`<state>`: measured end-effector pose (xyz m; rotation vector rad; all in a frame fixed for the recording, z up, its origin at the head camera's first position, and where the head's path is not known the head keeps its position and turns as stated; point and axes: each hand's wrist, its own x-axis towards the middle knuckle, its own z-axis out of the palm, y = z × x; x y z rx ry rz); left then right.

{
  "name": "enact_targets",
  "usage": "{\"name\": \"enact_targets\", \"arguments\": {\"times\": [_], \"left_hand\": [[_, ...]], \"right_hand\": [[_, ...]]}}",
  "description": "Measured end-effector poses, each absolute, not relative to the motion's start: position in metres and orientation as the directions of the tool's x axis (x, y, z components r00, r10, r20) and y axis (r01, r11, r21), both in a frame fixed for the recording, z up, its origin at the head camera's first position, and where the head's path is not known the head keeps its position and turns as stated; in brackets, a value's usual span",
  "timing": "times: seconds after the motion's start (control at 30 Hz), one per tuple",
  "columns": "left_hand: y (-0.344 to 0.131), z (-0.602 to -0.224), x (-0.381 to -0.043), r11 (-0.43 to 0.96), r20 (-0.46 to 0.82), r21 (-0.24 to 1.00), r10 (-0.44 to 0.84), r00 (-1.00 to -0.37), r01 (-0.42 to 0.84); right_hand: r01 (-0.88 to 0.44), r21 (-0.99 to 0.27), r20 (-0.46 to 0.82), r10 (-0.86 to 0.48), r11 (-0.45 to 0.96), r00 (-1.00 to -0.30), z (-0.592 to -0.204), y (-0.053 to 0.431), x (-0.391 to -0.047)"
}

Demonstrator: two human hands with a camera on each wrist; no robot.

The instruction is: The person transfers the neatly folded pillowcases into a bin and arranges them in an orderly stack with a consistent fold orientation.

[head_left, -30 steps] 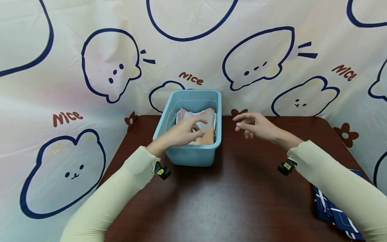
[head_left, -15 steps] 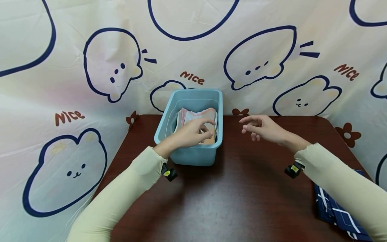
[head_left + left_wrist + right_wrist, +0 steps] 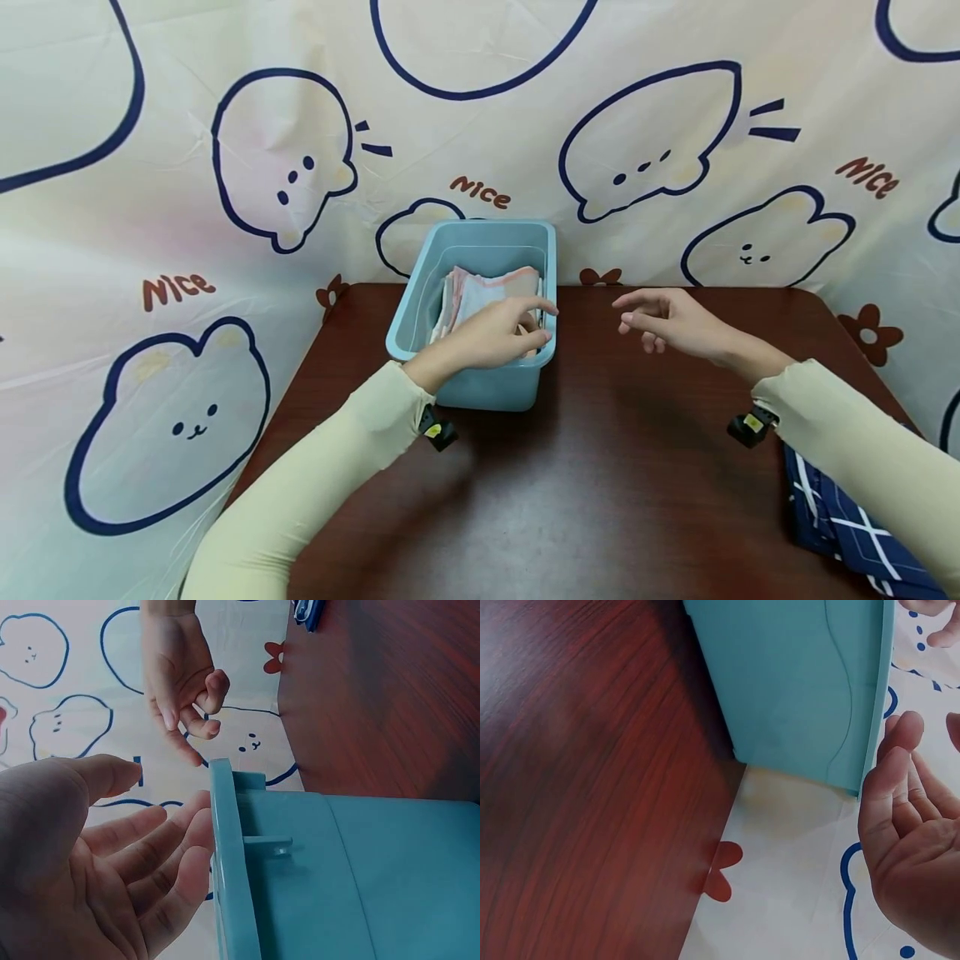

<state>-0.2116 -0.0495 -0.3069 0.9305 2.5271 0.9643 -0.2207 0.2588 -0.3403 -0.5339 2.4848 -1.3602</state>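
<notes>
A light blue plastic bin (image 3: pixel 420 310) stands at the back of the dark wooden table (image 3: pixel 600 500), with folded pale cloths (image 3: pixel 487 285) stacked inside. My left hand (image 3: pixel 501 335) hovers over the bin's near right corner, fingers relaxed and holding nothing; in the left wrist view its open palm (image 3: pixel 97 862) sits beside the bin rim (image 3: pixel 225 855). My right hand (image 3: pixel 666 321) hangs above the table to the right of the bin, fingers loosely curled and empty. The right wrist view shows the right hand (image 3: pixel 915 847) near the bin's outer wall (image 3: pixel 795 682).
A navy plaid cloth (image 3: pixel 840 525) lies at the table's right front edge, partly under my right sleeve. A cartoon-print curtain (image 3: pixel 225 167) hangs right behind the table and down its left side. Bare tabletop spreads in front of the bin.
My left hand has slid right across the bin toward its right rim. My right hand has drifted a little to the right, away from the bin. Neither took hold of anything.
</notes>
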Motion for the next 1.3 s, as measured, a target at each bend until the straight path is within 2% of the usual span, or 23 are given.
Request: {"name": "enact_targets", "arguments": {"times": [0.27, 0.83, 1.07, 1.3], "left_hand": [[-0.044, -0.299, -0.211, 0.567, -0.014, 0.679, 0.645, -0.764, 0.466], [-0.018, -0.290, -0.207, 0.488, 0.039, 0.718, 0.684, -0.728, 0.497], [-0.008, -0.290, -0.203, 0.489, 0.001, 0.739, 0.687, -0.727, 0.463], [0.002, -0.299, -0.201, 0.523, -0.012, 0.699, 0.691, -0.723, 0.488]], "right_hand": [[-0.190, -0.839, -0.058, -0.431, 0.510, -0.900, -0.340, 0.268, -0.220], [-0.162, -0.821, -0.076, -0.386, 0.548, -0.919, -0.344, 0.290, -0.217], [-0.136, -0.805, -0.097, -0.354, 0.578, -0.930, -0.346, 0.302, -0.216], [-0.118, -0.795, -0.115, -0.338, 0.595, -0.934, -0.352, 0.315, -0.213]]}}
